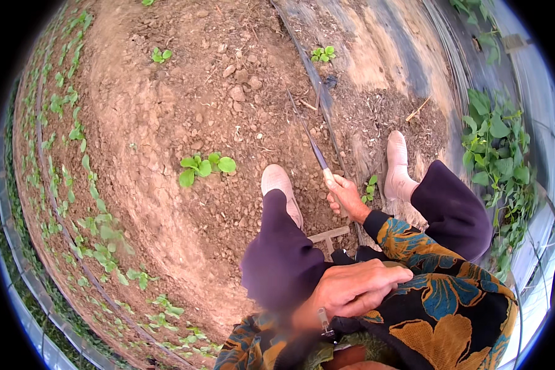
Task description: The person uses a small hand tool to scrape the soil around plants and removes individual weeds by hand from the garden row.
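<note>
My right hand (347, 196) grips the pale wooden handle (327, 175) of a hand tool. Its long, narrow dark metal part (311, 138) points away from me, just above the soil. A small leafy seedling (370, 188) grows right beside that wrist. Across my body, near the patterned jacket (448, 296), lies my left hand (358, 289) with bent fingers; whether anything is inside them is hidden. On the soil left of my shoe (277, 180) stands a broad-leaved seedling (206, 167).
A dark strip of plastic film or hose (312, 69) runs along the soil. More seedlings (323, 54) grow ahead. Rows of young plants (104, 245) fill the left, and taller leafy plants (499, 148) border the right. A T-shaped wooden piece (329, 234) lies between my legs.
</note>
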Demonstrator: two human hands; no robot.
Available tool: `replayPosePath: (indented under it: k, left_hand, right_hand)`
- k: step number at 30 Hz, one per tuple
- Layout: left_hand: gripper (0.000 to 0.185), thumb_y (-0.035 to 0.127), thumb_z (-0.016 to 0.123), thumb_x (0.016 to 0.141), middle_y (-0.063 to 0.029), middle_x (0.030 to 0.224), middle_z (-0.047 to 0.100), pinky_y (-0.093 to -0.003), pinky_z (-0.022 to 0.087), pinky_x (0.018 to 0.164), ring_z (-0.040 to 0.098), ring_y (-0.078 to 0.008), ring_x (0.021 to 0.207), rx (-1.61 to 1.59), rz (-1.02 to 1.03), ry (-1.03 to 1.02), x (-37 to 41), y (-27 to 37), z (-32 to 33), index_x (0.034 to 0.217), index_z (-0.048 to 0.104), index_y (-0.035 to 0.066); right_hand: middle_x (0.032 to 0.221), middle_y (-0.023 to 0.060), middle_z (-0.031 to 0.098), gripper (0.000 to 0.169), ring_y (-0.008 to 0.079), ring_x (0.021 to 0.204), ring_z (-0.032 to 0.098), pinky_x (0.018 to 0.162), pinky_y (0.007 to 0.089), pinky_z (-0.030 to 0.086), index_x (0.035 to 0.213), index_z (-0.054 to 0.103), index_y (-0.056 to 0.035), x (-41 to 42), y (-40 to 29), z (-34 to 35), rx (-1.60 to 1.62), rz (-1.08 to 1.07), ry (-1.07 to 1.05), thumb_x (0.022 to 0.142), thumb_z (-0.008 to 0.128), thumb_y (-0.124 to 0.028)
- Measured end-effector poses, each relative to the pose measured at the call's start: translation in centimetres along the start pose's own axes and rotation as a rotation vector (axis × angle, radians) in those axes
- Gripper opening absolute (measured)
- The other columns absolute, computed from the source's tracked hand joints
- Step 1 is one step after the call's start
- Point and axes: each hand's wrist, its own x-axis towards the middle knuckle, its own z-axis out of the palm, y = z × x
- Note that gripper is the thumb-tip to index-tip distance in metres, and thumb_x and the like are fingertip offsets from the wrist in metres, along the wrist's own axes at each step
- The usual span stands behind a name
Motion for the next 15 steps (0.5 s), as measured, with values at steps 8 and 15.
replayPosePath:
  k: [8,15]
  left_hand:
    - [0.032,-0.011,0.054,0.085,-0.0091,0.077,0.061,-0.0251,0.047,0.066,0.06,-0.0156,0.071,-0.135,-0.056,0.034,-0.3,0.3,-0.6,0.117,0.058,-0.005]
    - [0.03,-0.011,0.054,0.085,-0.0104,0.081,0.064,-0.0246,0.048,0.065,0.061,-0.0149,0.071,-0.038,-0.103,0.108,-0.3,0.5,-1.4,0.113,0.063,-0.003]
  right_hand:
    - [0.062,-0.0014,0.045,0.023,0.0055,0.041,0.04,0.033,0.0209,0.031,0.109,0.05,-0.0106,7.3,-13.8,4.4,-0.217,-0.254,0.026,0.095,0.052,-0.029]
    - [0.089,0.0239,0.063,0.027,0.0416,0.088,0.061,0.078,0.0489,0.046,0.095,0.057,-0.0017,16.9,-24.4,5.2,-0.814,-0.865,0.541,0.081,0.06,-0.024]
